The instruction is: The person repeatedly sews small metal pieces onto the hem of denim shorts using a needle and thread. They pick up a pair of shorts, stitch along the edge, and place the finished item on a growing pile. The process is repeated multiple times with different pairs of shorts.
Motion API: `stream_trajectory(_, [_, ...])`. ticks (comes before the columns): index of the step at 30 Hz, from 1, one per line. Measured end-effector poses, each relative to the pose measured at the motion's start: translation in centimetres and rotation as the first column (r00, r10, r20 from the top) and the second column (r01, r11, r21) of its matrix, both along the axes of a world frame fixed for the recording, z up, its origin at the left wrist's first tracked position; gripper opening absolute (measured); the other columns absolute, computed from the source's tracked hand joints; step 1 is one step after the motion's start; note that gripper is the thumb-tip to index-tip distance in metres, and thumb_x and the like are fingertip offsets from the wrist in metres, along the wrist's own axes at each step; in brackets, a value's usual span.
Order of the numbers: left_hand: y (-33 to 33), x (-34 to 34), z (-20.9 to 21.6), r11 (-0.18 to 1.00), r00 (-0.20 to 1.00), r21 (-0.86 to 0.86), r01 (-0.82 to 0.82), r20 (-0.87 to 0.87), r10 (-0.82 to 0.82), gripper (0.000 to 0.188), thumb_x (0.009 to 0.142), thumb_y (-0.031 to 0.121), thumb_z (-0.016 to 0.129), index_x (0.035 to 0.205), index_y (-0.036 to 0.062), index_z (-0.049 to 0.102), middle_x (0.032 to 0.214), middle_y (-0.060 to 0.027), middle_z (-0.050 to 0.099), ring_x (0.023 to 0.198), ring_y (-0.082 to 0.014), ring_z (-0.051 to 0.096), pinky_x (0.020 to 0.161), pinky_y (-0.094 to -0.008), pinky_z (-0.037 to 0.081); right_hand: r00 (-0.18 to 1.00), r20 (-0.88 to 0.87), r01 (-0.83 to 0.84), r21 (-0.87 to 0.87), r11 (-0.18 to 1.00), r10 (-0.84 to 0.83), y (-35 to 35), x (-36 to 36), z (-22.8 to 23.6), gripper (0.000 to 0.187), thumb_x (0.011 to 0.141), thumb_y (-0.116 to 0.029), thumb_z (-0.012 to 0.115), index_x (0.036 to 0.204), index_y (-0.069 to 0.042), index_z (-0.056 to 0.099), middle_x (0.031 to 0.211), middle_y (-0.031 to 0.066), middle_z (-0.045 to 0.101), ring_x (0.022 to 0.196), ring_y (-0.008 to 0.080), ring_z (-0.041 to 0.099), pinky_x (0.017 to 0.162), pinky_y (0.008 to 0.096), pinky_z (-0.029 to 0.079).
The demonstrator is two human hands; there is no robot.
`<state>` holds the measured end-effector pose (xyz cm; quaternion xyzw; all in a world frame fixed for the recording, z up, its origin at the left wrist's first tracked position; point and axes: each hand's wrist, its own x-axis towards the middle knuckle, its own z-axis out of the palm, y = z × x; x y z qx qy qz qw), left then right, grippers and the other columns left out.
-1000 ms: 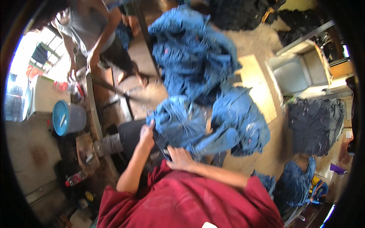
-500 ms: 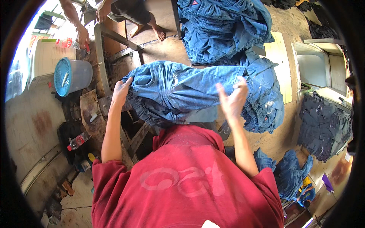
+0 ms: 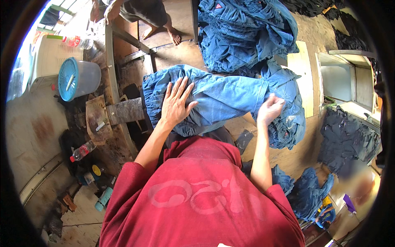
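Stretched sideways in front of me lies a pair of blue denim trousers (image 3: 222,88), its gathered waist at the left and a leg reaching right. My left hand (image 3: 178,101) rests flat on the cloth near the waist, fingers spread. Over at the leg's hem, my right hand (image 3: 270,109) is closed on the edge of the denim, slightly blurred. A narrow worn board (image 3: 126,111) sticks out from under the waist end. More blue denim (image 3: 288,123) hangs in folds just beyond my right hand.
A tall denim pile (image 3: 247,37) stands at the far middle. Dark cloth pieces (image 3: 349,138) lie at right. At left are a clear bucket with a blue lid (image 3: 68,80) and a bottle (image 3: 82,151). A barefoot person (image 3: 144,16) is beyond the wooden frame.
My left hand has left the waist's left edge and now lies flat on the trousers. My right hand has moved right and closed at the hem. The other person's reaching hand has drawn back.
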<state>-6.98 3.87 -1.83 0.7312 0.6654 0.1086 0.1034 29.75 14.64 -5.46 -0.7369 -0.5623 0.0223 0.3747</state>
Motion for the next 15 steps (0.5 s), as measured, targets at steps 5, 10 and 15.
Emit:
stream_trajectory(5, [0.0,0.1,-0.1,1.0,1.0,-0.011,-0.004,0.01,0.004,0.074,0.099,0.055,0.062,0.159,0.0136,0.048,0.168,-0.0132,0.038,0.158,-0.0308,0.03,0.13,-0.0528,0.017,0.903,-0.411,-0.068,-0.423,0.904,-0.125,2.2,-0.3,3.6,0.057,0.099,-0.05,0.073,0.112,0.002,0.053,0.107,0.0213,0.072,0.085,0.0266,0.07,0.073,0.0421,0.054])
stream_trajectory(10, [0.1,0.2,0.0,1.0,1.0,0.005,-0.009,-0.008,0.009,0.075,0.099,0.057,0.061,0.158,0.0124,0.049,0.167,-0.0136,0.041,0.158,-0.0307,0.032,0.13,-0.0537,0.018,0.953,0.187,-0.16,-0.358,0.92,0.239,-2.4,-3.4,4.8,0.072,0.079,-0.054,0.089,0.116,0.002,0.062,0.109,0.0186,0.072,0.112,0.0383,0.066,0.096,0.0485,0.047])
stream_trajectory(15, [0.1,0.1,-0.1,1.0,1.0,-0.008,-0.002,-0.018,0.002,0.076,0.1,0.056,0.06,0.16,0.0132,0.045,0.168,-0.013,0.038,0.158,-0.0314,0.031,0.13,-0.0535,0.017,0.79,0.563,-0.111,-0.258,0.96,0.243,-2.9,-4.0,5.4,0.057,0.082,-0.046,0.088,0.113,-0.004,0.063,0.103,0.0162,0.07,0.112,0.034,0.064,0.103,0.0494,0.041])
